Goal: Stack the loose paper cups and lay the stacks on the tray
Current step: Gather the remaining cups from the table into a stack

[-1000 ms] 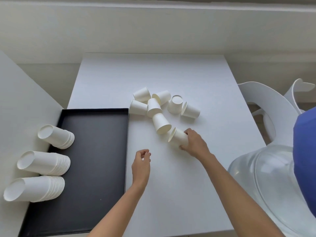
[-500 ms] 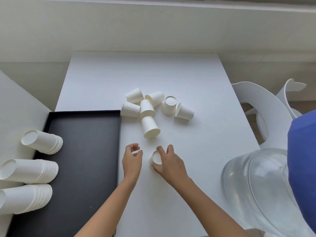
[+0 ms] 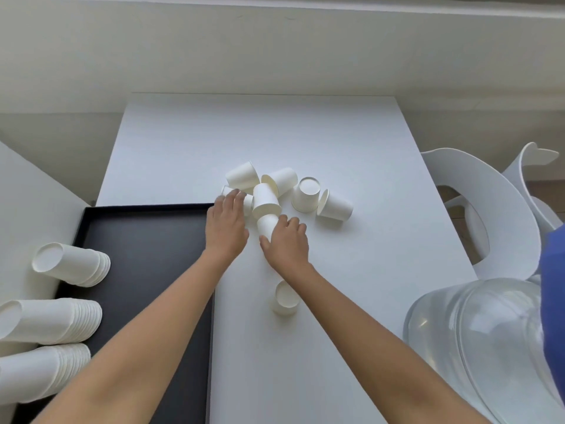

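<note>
Loose cups (image 3: 276, 191): a cluster is seen lying tumbled on the white table (image 3: 351, 142), just past the tray's far right corner; most lie on their sides, one stands with its base up.
Cup under right hand (image 3: 266, 223): lies on its side at the near edge of the cluster; it is touched by the fingers of the right hand (image 3: 286, 244), which are curled around it from the near side. A firm grip cannot be told.
Cup under left hand (image 3: 247, 203): mostly hidden; the left hand (image 3: 225, 223) is laid flat over it, fingers extended and close together, nothing clasped.
Single cup (image 3: 286, 298): stands apart, nearer the person, between the two forearms, mouth toward the camera.
Tray (image 3: 146, 240): black, shallow, set on the table's left side; its surface is bare in the middle.
Stacks (image 3: 72, 267): three nested stacks are laid on their sides along the tray's left edge, overhanging it.
Right side: a clear plastic container (image 3: 477, 341) and a white chair (image 3: 489, 203) are seen.
</note>
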Tool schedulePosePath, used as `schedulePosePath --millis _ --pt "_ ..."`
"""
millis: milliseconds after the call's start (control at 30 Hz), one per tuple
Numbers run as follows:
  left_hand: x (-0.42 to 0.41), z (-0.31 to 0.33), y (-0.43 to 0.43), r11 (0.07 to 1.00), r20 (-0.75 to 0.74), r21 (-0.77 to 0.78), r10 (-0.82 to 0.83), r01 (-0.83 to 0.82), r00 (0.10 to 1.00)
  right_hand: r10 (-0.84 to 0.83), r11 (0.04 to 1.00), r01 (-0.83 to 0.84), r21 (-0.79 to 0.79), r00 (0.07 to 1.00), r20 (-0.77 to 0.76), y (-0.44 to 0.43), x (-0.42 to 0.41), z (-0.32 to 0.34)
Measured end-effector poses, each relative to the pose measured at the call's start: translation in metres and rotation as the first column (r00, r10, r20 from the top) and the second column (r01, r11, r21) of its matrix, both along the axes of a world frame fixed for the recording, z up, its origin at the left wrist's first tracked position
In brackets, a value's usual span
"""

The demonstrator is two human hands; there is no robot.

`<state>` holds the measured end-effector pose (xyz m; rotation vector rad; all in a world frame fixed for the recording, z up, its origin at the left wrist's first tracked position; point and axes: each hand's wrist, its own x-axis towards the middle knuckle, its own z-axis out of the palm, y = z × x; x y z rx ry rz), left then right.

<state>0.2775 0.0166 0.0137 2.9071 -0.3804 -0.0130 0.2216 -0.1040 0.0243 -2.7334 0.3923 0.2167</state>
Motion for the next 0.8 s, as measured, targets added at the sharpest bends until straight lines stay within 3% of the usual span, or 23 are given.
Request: schedulePosePath --millis 167,300,433,533,667,733,800 --pt "0.029 -0.007 0.000 0.986 -0.217 0.156 0.091 -0.058 0.972 -0.005 0.998 -0.004 -0.066 0.991 -0.132 0.006 0.016 -0.020" --pt "0.034 -0.016 0.006 0.966 -0.146 0.259 0.030 0.009 0.989 0.018 0.996 -0.028 -0.083 0.993 -0.118 -0.001 0.006 -0.023" --pt "0.021 -0.026 0.005 0.947 -0.109 0.319 -0.006 0.041 0.994 -0.071 0.989 0.059 0.137 0.994 0.088 -0.014 -0.020 -0.007" --pt "0.011 -0.028 0.004 0.954 -0.110 0.296 -0.024 0.056 0.994 -0.186 0.933 0.069 0.352 0.932 0.311 -0.021 -0.047 0.007" --pt "-0.004 -0.021 -0.001 0.993 -0.062 0.111 0.051 -0.044 0.997 -0.251 0.873 -0.004 0.488 0.854 0.455 -0.022 -0.088 0.018" --pt "-0.014 -0.015 -0.004 0.980 -0.136 -0.114 0.146 -0.162 0.980 -0.234 0.854 -0.034 0.519 0.866 0.441 -0.020 -0.110 0.014" --pt "-0.026 -0.008 -0.006 0.893 -0.276 -0.344 0.200 -0.291 0.940 -0.192 0.851 -0.055 0.522 0.893 0.407 -0.017 -0.128 0.006"
